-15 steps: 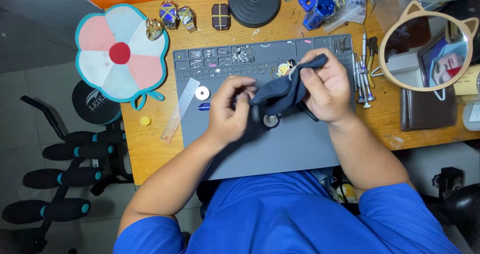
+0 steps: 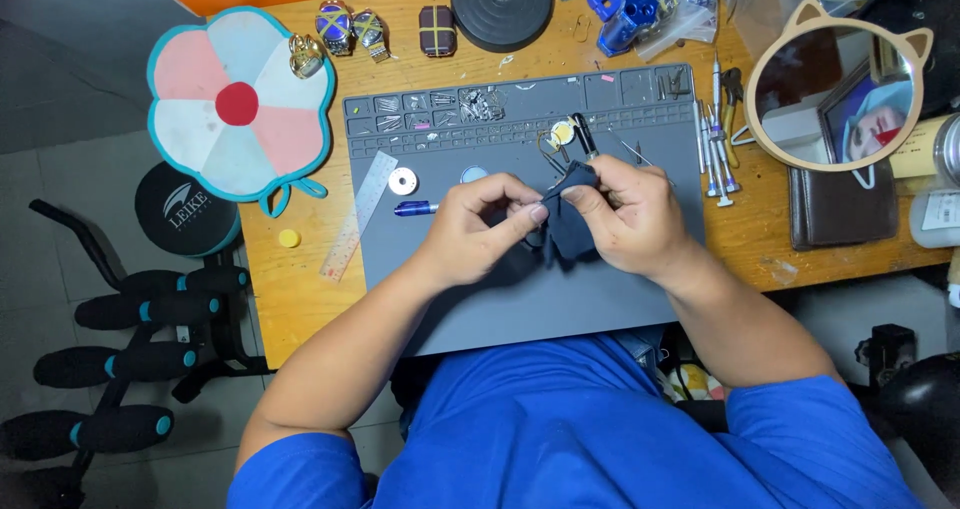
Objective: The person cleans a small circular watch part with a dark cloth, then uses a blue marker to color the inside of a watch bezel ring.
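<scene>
Over the grey work mat (image 2: 560,299) my two hands meet on a small dark blue cloth (image 2: 572,224). My right hand (image 2: 628,217) holds the bunched cloth from the right, fingers curled around it. From the left, my left hand (image 2: 478,227) pinches the cloth's edge with thumb and forefinger; whatever is wrapped inside is hidden. Just beyond the cloth lie a small gold watch part (image 2: 560,134) and a dark-handled tool (image 2: 584,137).
A steel ruler (image 2: 360,214), white ring (image 2: 402,181) and blue pen-like tool (image 2: 414,209) lie left on the mat. Screwdrivers (image 2: 716,129) line its right edge. A flower-shaped pad (image 2: 238,104), watches (image 2: 345,27), lamp base (image 2: 500,7), cat-ear mirror (image 2: 835,84) and brown wallet (image 2: 845,209) surround it.
The cloth is bunched smaller and higher between my fingers than before, and both hands have drawn closer together, shifting slightly toward the far side of the mat.
</scene>
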